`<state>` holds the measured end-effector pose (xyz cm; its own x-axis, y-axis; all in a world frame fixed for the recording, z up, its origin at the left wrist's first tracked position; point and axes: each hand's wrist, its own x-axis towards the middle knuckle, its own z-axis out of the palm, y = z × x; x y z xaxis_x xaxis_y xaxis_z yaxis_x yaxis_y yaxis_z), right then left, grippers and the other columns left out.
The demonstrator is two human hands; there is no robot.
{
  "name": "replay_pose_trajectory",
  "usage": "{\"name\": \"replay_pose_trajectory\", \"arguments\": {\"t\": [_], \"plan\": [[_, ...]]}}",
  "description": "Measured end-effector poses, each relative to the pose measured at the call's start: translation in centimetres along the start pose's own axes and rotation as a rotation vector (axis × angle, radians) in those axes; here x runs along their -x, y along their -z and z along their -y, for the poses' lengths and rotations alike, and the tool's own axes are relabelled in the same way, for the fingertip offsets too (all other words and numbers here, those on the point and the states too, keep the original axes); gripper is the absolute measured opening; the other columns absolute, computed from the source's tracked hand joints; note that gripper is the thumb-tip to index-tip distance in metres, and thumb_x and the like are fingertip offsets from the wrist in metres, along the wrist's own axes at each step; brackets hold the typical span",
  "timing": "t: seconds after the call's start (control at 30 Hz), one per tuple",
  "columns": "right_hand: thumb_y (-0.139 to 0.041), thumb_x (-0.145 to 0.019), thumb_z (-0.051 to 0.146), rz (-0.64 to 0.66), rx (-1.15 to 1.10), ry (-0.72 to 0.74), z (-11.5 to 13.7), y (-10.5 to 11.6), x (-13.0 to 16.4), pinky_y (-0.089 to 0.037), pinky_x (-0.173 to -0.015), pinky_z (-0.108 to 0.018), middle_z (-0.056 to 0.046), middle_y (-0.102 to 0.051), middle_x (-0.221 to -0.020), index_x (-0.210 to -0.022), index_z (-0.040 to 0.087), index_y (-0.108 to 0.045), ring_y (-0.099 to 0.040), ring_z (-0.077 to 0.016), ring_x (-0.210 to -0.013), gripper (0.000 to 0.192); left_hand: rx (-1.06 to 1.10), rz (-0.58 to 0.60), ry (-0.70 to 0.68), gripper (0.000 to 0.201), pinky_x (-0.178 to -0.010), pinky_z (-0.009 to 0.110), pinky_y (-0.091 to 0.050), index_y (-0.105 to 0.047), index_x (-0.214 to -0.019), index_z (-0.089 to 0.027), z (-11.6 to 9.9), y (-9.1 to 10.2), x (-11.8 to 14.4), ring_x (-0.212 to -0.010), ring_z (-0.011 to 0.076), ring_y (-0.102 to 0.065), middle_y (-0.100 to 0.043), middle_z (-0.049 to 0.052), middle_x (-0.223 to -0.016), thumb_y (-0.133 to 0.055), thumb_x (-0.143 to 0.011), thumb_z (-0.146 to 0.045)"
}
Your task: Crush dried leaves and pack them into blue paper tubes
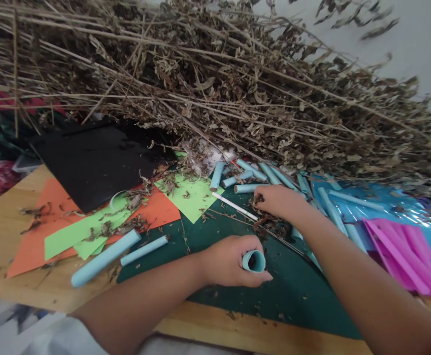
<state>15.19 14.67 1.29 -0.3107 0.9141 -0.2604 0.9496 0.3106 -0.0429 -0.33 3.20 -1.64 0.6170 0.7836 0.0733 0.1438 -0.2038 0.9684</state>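
Observation:
My left hand [235, 261] is wrapped round a light blue paper tube [260, 261], held with its open end facing up towards me; its inside looks dark. Farther back, my right hand [280, 199] has its fingertips pinched at a small heap of crumbled dry leaves [272, 227] on the dark green mat [208, 246]. Some leaf bits show at those fingertips. A thin white stick [235, 206] lies just left of the heap. Around the right hand are several rolled light blue tubes, one of them [245, 189] right beside its fingers.
A big pile of dried leafy stems [215, 74] spans the back. Left lie a black sheet [100, 158], orange paper [45, 231], green paper [193, 197] and two tubes, one thick [106, 257]. Right are a shiny blue packet [392, 197] and pink folded sheets [403, 254]. The wooden table edge [215, 320] runs in front.

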Motion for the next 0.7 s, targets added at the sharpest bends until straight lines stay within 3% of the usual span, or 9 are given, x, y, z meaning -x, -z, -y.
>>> {"name": "replay_pose_trajectory", "arguments": {"t": [0.13, 0.27, 0.4, 0.7], "plan": [[-0.048, -0.069, 0.032, -0.061, -0.082, 0.01, -0.9, 1.1, 1.2, -0.034, -0.05, -0.025, -0.003, -0.059, -0.075, -0.089, 0.024, -0.056, -0.053, -0.0169, -0.063, 0.022, 0.009, -0.012, -0.025, 0.021, -0.049, 0.016, -0.033, -0.045, -0.065, -0.015, 0.1, 0.0, 0.0, -0.054, 0.0054, -0.042, -0.046, -0.004, -0.061, -0.061, -0.062, -0.028], [-0.049, -0.069, 0.032, -0.149, -0.362, -0.027, -2.0, 1.0, 2.3, -0.036, -0.05, -0.024, -0.002, -0.058, -0.079, -0.101, 0.024, -0.048, -0.054, -0.0148, -0.06, 0.033, 0.01, -0.015, -0.017, 0.021, -0.05, 0.016, -0.033, -0.045, -0.065, -0.015, 0.2, -0.1, 0.1, -0.054, 0.0056, -0.042, -0.047, -0.004, -0.061, -0.061, -0.062, -0.029], [-0.053, -0.064, 0.025, -0.186, -0.67, -0.029, -2.8, -0.5, 2.8, -0.036, -0.05, -0.024, 0.002, -0.055, -0.07, -0.101, 0.022, -0.04, -0.049, -0.0109, -0.051, 0.039, 0.018, -0.026, -0.012, 0.022, -0.048, 0.016, -0.033, -0.045, -0.065, -0.015, 0.1, -0.2, 0.1, -0.053, 0.0052, -0.04, -0.046, -0.005, -0.059, -0.062, -0.061, -0.029], [-0.054, -0.062, 0.027, -0.367, -0.946, -0.025, -3.1, -1.3, 3.6, -0.035, -0.048, -0.023, 0.002, -0.052, -0.068, -0.088, 0.021, -0.041, -0.044, -0.0093, -0.05, 0.029, 0.002, -0.037, -0.004, 0.021, -0.051, 0.017, -0.034, -0.045, -0.066, -0.015, -0.2, -0.2, 0.1, -0.055, 0.0059, -0.041, -0.046, -0.004, -0.061, -0.061, -0.062, -0.028]]}}
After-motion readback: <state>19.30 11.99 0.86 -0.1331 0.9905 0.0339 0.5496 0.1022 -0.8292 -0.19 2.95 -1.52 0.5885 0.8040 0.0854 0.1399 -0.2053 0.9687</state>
